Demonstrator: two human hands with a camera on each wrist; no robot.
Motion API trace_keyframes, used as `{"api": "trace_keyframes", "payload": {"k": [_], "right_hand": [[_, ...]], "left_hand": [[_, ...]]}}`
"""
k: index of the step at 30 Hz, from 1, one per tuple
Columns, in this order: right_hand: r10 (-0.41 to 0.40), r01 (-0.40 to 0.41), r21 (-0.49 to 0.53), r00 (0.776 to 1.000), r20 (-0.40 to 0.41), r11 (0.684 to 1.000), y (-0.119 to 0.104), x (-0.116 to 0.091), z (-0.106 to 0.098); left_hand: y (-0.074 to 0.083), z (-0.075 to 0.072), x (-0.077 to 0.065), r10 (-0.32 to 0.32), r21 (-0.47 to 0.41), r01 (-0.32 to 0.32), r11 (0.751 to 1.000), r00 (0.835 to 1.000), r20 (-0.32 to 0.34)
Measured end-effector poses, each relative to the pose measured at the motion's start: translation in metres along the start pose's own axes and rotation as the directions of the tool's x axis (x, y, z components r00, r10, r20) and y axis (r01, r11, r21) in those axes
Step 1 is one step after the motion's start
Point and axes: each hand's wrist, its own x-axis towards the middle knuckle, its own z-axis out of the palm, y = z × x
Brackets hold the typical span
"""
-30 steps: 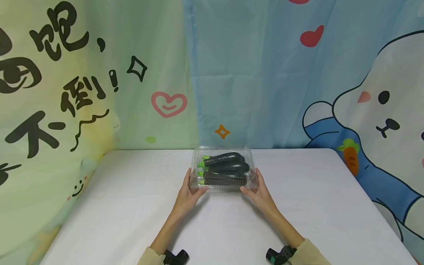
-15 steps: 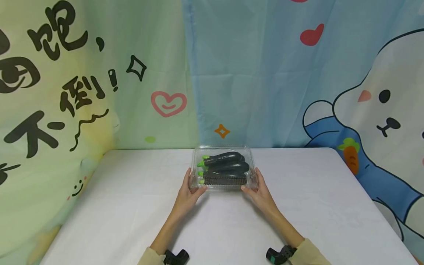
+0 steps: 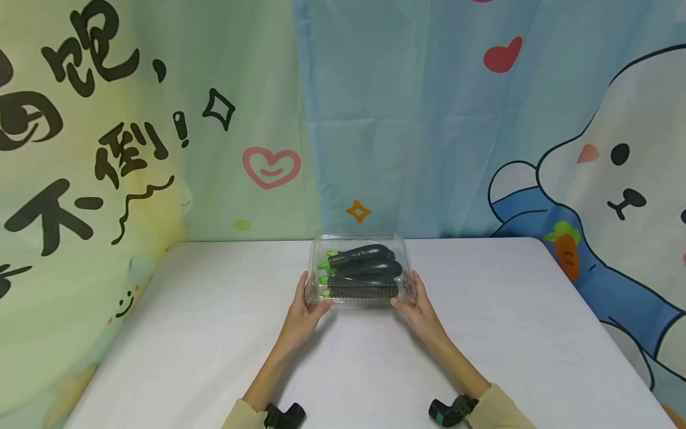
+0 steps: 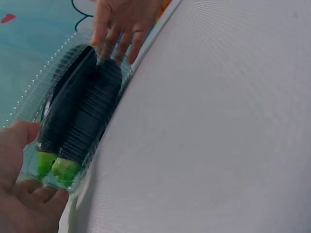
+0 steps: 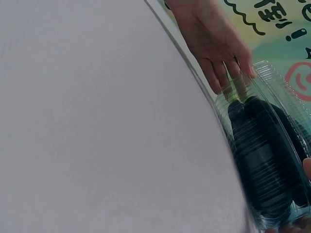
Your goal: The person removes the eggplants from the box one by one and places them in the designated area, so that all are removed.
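A clear plastic clamshell box (image 3: 315,253) holds several dark eggplants (image 3: 364,269) with green stem ends pointing left. My left hand (image 3: 301,320) grips the box's left end and my right hand (image 3: 427,322) grips its right end, thumbs along the near side. In the left wrist view, the left fingers (image 4: 46,196) reach under the stem end while the thumb lies against the side. Opposite, the right hand (image 4: 127,20) has its fingers beneath the other end. The right wrist view shows the left hand (image 5: 214,41) and, at the frame's edge, only part of the right thumb (image 5: 307,167).
A white-covered table (image 3: 364,369) spreads below the hands, and the box is near its far edge. Behind hangs a printed curtain (image 3: 375,119) with hearts, lettering and a cartoon bear. Black devices (image 3: 286,416) are strapped at both wrists.
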Motion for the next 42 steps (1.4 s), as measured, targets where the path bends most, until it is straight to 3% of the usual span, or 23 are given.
{"api": "trace_keyframes", "payload": {"k": [6,14,24,30,42], "right_hand": [[-0.014,0.014,-0.011,1.0,0.019,1.0,0.0,-0.001,-0.001],[-0.045,0.045,0.006,0.998,0.039,0.999,0.004,0.0,-0.003],[-0.084,0.088,-0.064,0.994,0.077,0.994,0.008,-0.001,-0.007],[-0.087,0.093,-0.085,0.994,0.07,0.992,0.008,-0.001,-0.008],[-0.066,0.072,-0.122,0.996,0.053,0.99,0.007,-0.001,-0.009]], "left_hand": [[0.001,-0.001,-0.001,-0.003,0.025,0.003,1.0,1.0,0.003],[0.002,-0.002,0.0,-0.024,-0.008,0.024,1.0,1.0,-0.007],[0.029,-0.002,-0.011,-0.077,-0.018,0.077,0.997,0.997,0.006],[0.01,-0.001,-0.005,-0.049,-0.009,0.049,0.999,0.999,0.007],[0.005,-0.002,-0.006,-0.067,0.074,0.066,0.995,0.998,0.0]]}}
